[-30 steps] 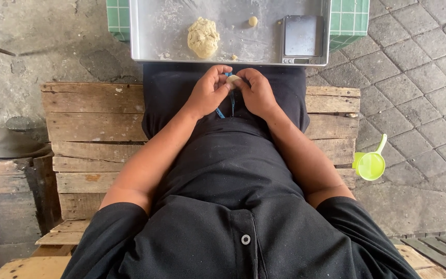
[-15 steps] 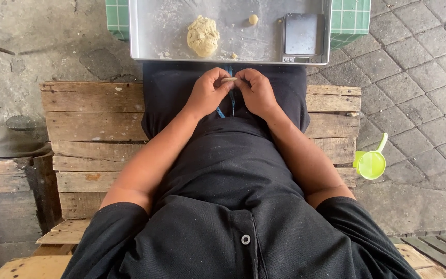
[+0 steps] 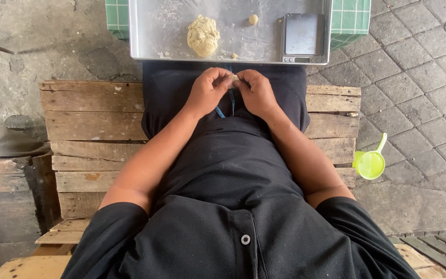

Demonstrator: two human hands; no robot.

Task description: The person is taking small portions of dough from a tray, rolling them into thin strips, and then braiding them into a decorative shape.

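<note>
Head camera is looking straight down on a seated person wearing a black shirt (image 3: 243, 243) and dark trousers, who is sitting on a wooden pallet bench (image 3: 94, 134). Both forearms are reaching forward over the lap, and the two hands are meeting just in front of the knees. The left hand (image 3: 208, 92) and the right hand (image 3: 257, 93) are touching each other at the fingertips, and together they are pinching a small piece of dough (image 3: 234, 79) — pale, and mostly hidden between the fingers, so its shape is not clear to me. The fingers of both hands are curled and closed on this piece. A thin blue cord (image 3: 232, 103) is hanging under the hands, against the dark trousers. To the person's right, on the paving stones, a light green plastic scoop (image 3: 371, 163) is lying near the bench corner. Just beyond the hands, a metal tray (image 3: 156, 31) is resting on a green checked surface (image 3: 115, 14). On the tray a bigger lump of dough (image 3: 203, 35) is sitting left of the middle, a small dough ball (image 3: 253, 19) is lying farther back, well apart from the lump — and a small digital scale (image 3: 302, 36) is standing at the right side of the tray.
</note>
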